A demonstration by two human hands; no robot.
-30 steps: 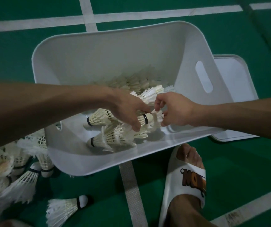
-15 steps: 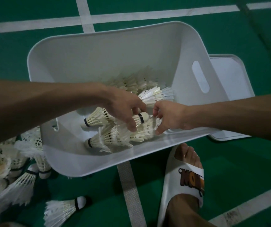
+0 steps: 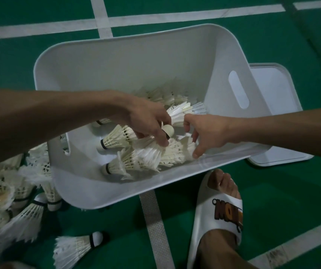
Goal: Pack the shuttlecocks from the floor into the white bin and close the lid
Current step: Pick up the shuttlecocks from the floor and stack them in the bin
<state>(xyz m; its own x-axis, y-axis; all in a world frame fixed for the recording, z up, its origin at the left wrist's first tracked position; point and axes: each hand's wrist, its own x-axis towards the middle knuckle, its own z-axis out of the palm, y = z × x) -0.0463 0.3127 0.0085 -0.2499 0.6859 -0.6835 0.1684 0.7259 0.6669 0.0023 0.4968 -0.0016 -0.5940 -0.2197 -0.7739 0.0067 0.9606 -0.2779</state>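
Note:
The white bin [image 3: 117, 193] lies tilted toward me on the green floor, with several feather shuttlecocks [image 3: 117, 139] piled inside. Both hands reach into it. My left hand [image 3: 148, 121] comes in from the left, its fingers closed on a shuttlecock whose white cork [image 3: 169, 130] shows between them. My right hand [image 3: 204, 134] comes in from the right, fingers spread, thumb resting on the pile near the bin's front wall. The white lid [image 3: 276, 113] lies flat on the floor behind the bin's right side. More shuttlecocks on the floor [image 3: 20, 200] heap up at the left.
A single shuttlecock [image 3: 74, 247] lies alone on the floor in front of the bin. My foot in a white slipper [image 3: 219, 210] stands just below the bin's right front corner. White court lines cross the green floor.
My right hand has gone from a pinch beside the cork to spread fingers over the pile. My left hand has stayed on its shuttlecock, shifting slightly deeper into the bin.

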